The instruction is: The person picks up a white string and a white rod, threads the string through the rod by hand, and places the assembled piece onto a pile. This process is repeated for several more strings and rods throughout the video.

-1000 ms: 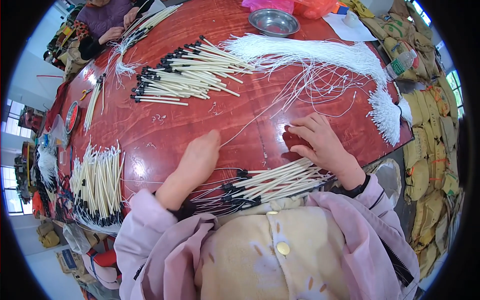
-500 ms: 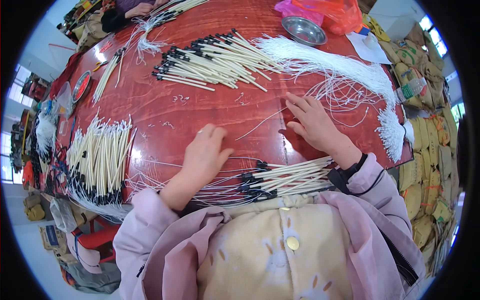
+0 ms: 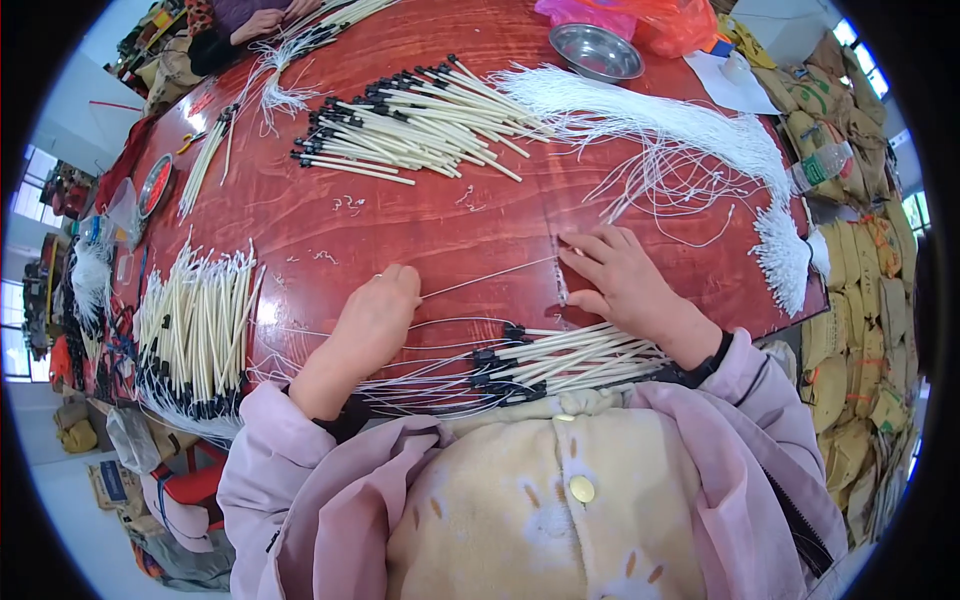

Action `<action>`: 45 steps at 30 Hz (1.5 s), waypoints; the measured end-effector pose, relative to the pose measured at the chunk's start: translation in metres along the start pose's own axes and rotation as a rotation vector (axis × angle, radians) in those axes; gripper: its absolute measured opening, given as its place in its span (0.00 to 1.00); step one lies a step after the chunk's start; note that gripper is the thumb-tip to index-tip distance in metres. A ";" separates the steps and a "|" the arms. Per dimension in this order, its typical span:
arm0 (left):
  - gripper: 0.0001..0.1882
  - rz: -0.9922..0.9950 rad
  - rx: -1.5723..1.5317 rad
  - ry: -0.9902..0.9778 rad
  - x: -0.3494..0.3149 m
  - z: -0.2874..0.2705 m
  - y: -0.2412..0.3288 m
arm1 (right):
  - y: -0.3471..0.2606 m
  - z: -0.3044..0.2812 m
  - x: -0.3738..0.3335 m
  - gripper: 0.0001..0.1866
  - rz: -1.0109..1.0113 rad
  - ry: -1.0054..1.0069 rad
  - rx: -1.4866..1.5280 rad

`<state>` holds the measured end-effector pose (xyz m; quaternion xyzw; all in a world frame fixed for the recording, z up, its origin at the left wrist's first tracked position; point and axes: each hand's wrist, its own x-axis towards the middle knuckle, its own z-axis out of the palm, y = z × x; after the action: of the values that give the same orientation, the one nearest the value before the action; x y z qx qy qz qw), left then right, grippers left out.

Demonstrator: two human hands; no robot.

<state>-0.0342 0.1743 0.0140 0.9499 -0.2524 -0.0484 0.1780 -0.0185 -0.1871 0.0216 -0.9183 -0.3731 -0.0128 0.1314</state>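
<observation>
A thin white string [image 3: 488, 277] runs almost straight between my two hands, above the red table [image 3: 450, 225]. My left hand [image 3: 372, 318] is closed, its fingertips on the left end of the string. My right hand [image 3: 625, 280] has the string's other end at its bent index and middle fingers, the thumb held apart; the exact grip is partly hidden. Close to my body, below the hands, lies a bundle of cream sticks [image 3: 575, 362] with black end pieces, white strings trailing left from them. Further right and beyond my right hand spreads a hank of white strings [image 3: 670, 125].
A large pile of cream sticks [image 3: 420, 130] with black ends lies ahead, another bundle [image 3: 205, 325] at left. A metal bowl [image 3: 597, 52] and plastic bags [image 3: 665, 25] stand at the far right. Another person's hand [image 3: 258, 24] works at far left. Stacked sacks [image 3: 850, 330] line the right.
My left hand has moved slightly left and down and closed on the string's loose end. My right hand has come lower, and the string between the hands now slopes less.
</observation>
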 end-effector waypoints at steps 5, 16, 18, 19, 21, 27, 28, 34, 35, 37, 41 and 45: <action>0.05 -0.194 0.018 -0.045 -0.012 -0.014 -0.010 | 0.007 0.003 -0.020 0.29 0.066 0.079 0.010; 0.11 -0.060 0.136 0.185 0.062 -0.036 -0.044 | 0.013 0.001 -0.025 0.25 0.143 0.110 0.057; 0.11 -0.013 0.141 0.261 0.085 -0.031 -0.056 | 0.012 0.003 -0.023 0.24 0.112 0.125 0.067; 0.11 0.032 0.171 0.253 0.098 -0.024 -0.064 | 0.012 0.004 -0.025 0.24 0.117 0.132 0.066; 0.10 0.077 0.206 0.243 0.111 -0.020 -0.077 | 0.013 0.004 -0.023 0.24 0.121 0.143 0.069; 0.08 0.223 0.265 0.225 0.123 -0.013 -0.085 | 0.016 0.007 -0.024 0.22 0.160 0.159 0.165; 0.07 0.263 0.280 0.241 0.122 -0.013 -0.084 | 0.016 0.007 -0.023 0.22 0.163 0.168 0.182; 0.06 0.084 0.077 0.305 0.080 -0.036 -0.054 | 0.016 0.008 -0.022 0.21 0.165 0.174 0.202; 0.06 0.031 -0.012 0.340 0.065 -0.040 -0.046 | 0.016 0.008 -0.022 0.21 0.165 0.179 0.204; 0.06 -0.021 -0.105 0.370 0.033 -0.039 -0.037 | 0.017 0.008 -0.023 0.21 0.171 0.182 0.208; 0.06 -0.265 -0.211 0.248 -0.027 -0.036 -0.031 | 0.019 0.009 -0.022 0.21 0.155 0.178 0.203; 0.05 -0.259 -0.210 0.233 -0.051 -0.020 -0.034 | 0.018 0.008 -0.022 0.21 0.151 0.167 0.203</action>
<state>-0.0592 0.2337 0.0205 0.9498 -0.0995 0.0132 0.2965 -0.0221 -0.2126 0.0072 -0.9215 -0.2903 -0.0413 0.2548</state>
